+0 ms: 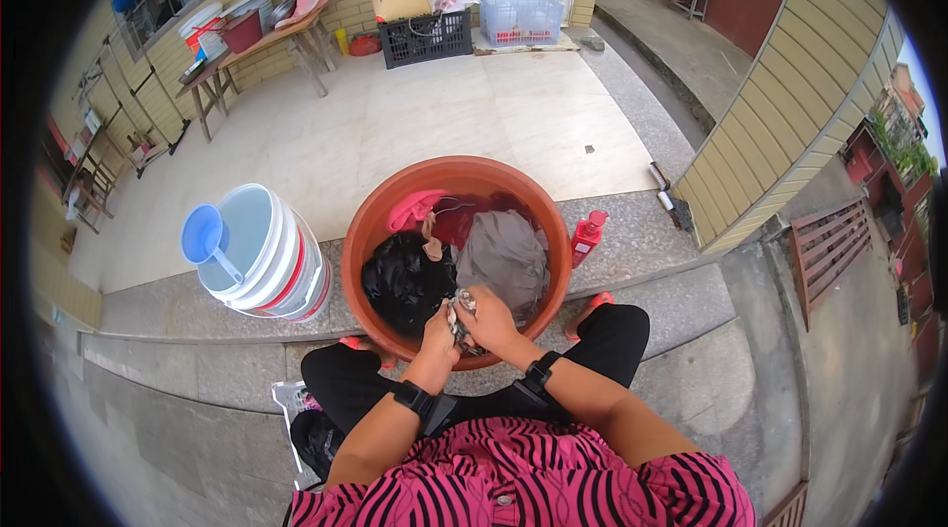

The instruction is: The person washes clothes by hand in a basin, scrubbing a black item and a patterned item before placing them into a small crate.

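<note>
A large terracotta-coloured plastic tub [455, 170] stands before me with water and wet clothes in it. My left hand [442, 334] and my right hand [485, 319] grip one bunched, patterned cloth [461, 338] between them, over the tub's near side. Black fabric [404, 279] lies in the water at the left, a grey garment [503, 253] at the right. Farther back are a bright pink cloth [415, 210], a dark red cloth [455, 225] and a small beige piece [432, 244]. The lower end of the held cloth is partly hidden by my hands.
A white bucket [307, 268] of water stands left of the tub, a blue dipper [204, 234] at its rim. Right of the tub is a red pump bottle [586, 236]. A white plastic basket [285, 397] with dark fabric sits at my lower left. Stone steps [185, 371] run below.
</note>
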`<action>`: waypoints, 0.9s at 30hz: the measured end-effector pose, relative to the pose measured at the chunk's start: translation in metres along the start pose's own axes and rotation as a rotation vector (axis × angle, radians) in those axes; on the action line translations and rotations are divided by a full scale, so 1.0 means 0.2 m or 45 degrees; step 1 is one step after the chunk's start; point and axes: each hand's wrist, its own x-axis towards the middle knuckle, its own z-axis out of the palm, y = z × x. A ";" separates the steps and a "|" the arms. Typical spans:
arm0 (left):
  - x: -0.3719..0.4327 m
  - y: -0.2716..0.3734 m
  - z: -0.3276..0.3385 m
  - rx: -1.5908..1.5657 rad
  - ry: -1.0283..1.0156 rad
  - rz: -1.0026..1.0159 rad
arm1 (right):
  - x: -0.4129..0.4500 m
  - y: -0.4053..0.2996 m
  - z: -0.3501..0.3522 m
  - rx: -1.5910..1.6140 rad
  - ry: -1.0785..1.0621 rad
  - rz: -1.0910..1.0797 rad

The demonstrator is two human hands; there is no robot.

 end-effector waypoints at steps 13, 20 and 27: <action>-0.05 -0.10 0.15 0.132 0.206 -0.223 | -0.01 0.05 -0.02 -0.186 0.062 -0.087; 0.03 -0.01 0.00 -0.174 -0.382 0.067 | -0.04 -0.12 -0.03 -0.014 -0.050 -0.076; -0.18 0.12 0.09 0.589 -0.054 0.053 | -0.01 0.25 -0.09 0.016 -0.431 0.190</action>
